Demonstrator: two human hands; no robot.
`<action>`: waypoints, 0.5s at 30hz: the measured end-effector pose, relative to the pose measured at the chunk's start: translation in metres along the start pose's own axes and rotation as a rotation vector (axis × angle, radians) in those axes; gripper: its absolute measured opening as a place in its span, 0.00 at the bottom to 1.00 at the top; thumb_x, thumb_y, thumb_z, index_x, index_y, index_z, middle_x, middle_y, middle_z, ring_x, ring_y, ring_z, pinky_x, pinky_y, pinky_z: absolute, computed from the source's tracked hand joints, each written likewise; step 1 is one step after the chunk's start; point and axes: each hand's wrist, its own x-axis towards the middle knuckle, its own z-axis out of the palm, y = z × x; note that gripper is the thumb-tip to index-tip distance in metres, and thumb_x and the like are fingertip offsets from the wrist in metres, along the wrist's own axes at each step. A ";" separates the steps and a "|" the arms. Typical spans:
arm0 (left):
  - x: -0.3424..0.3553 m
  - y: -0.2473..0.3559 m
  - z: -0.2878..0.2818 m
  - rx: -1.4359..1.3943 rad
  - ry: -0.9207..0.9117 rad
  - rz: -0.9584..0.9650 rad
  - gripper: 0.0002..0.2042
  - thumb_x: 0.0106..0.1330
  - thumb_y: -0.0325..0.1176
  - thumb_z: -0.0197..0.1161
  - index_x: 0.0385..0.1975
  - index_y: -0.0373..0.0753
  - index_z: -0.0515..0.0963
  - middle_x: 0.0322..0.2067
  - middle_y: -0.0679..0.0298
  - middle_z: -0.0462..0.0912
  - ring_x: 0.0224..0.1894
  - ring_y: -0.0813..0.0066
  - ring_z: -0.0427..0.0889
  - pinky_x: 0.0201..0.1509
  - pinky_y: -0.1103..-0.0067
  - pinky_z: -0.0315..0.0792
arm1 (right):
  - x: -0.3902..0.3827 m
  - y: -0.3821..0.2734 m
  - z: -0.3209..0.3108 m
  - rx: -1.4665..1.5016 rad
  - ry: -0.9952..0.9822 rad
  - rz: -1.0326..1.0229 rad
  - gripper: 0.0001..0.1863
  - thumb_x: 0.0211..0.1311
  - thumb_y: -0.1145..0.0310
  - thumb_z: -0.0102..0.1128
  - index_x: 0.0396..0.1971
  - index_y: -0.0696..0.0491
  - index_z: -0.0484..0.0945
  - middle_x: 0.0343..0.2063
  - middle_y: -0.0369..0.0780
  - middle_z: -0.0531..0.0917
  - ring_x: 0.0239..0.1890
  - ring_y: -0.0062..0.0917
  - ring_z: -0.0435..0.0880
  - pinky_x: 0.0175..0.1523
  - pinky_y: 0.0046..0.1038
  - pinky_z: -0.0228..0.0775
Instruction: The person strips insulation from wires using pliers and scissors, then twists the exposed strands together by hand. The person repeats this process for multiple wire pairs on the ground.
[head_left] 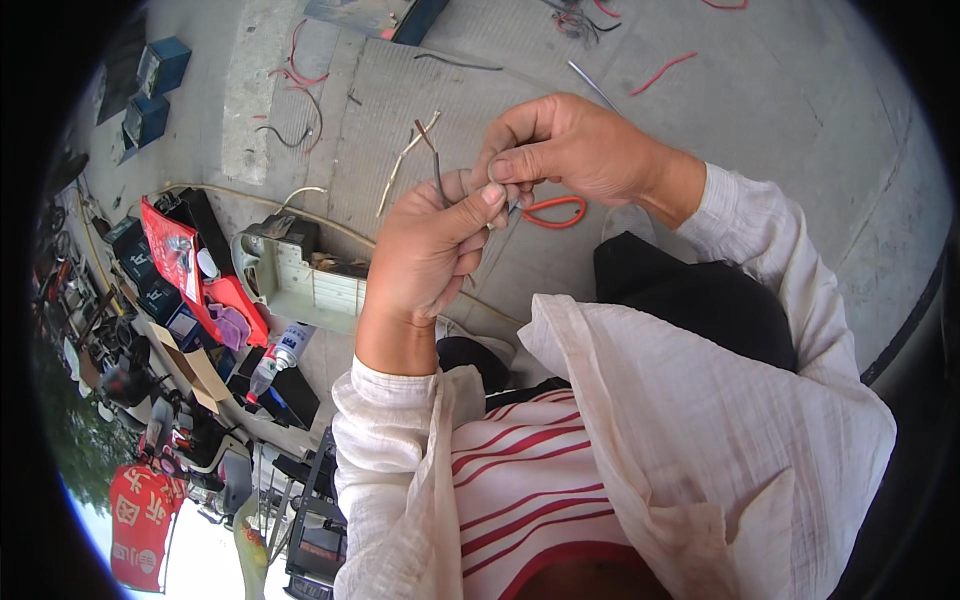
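My left hand point(425, 235) and my right hand point(590, 150) meet in front of me, fingertips pinched together and touching. From the left fist a dark grey electrical wire point(437, 170) sticks up, its far end split into brown strands or cores. Below my right fingers hangs a loop of orange-red wire point(556, 222), which leads in toward the pinch. A short pale grey piece shows between the fingertips; the fingers hide how the wires meet there.
Wire scraps, such as a red wire point(663, 74) and a stripped cream wire point(405, 165), lie on the concrete floor. To the left stand a pale plastic housing point(310, 285), a red bag point(172, 262), a spray can point(291, 345) and several dark batteries point(146, 118). Parked scooters line the far left.
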 end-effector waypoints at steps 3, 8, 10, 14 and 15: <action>-0.002 -0.007 -0.006 -0.036 -0.008 0.013 0.08 0.67 0.32 0.62 0.31 0.34 0.77 0.25 0.67 0.80 0.13 0.93 0.58 0.13 0.91 0.49 | -0.001 -0.005 0.012 -0.066 0.041 -0.018 0.07 0.66 0.70 0.58 0.31 0.57 0.77 0.27 0.35 0.82 0.29 0.16 0.79 0.33 0.18 0.70; -0.011 -0.005 -0.004 -0.087 -0.011 0.094 0.08 0.68 0.31 0.61 0.30 0.33 0.76 0.26 0.67 0.80 0.13 0.93 0.57 0.13 0.91 0.48 | 0.002 -0.017 0.028 -0.159 0.088 -0.070 0.08 0.67 0.69 0.58 0.29 0.56 0.75 0.25 0.33 0.80 0.25 0.14 0.77 0.30 0.18 0.68; -0.016 -0.002 -0.004 -0.115 -0.006 0.157 0.07 0.68 0.30 0.60 0.31 0.34 0.76 0.26 0.66 0.80 0.14 0.92 0.57 0.13 0.91 0.48 | 0.002 -0.026 0.037 -0.194 0.110 -0.080 0.08 0.67 0.68 0.58 0.28 0.56 0.75 0.25 0.33 0.80 0.25 0.14 0.77 0.29 0.17 0.67; -0.043 0.023 0.006 -0.131 -0.039 0.363 0.05 0.68 0.29 0.59 0.31 0.34 0.75 0.28 0.64 0.79 0.14 0.91 0.57 0.12 0.91 0.48 | 0.005 -0.077 0.076 -0.375 0.157 -0.168 0.09 0.67 0.69 0.58 0.27 0.55 0.73 0.24 0.33 0.79 0.24 0.13 0.75 0.28 0.17 0.65; -0.052 0.032 0.008 -0.125 -0.042 0.420 0.05 0.68 0.29 0.59 0.31 0.35 0.75 0.28 0.64 0.79 0.14 0.91 0.57 0.12 0.91 0.49 | 0.006 -0.090 0.091 -0.412 0.176 -0.183 0.09 0.67 0.69 0.58 0.27 0.55 0.73 0.23 0.33 0.79 0.24 0.13 0.75 0.27 0.16 0.65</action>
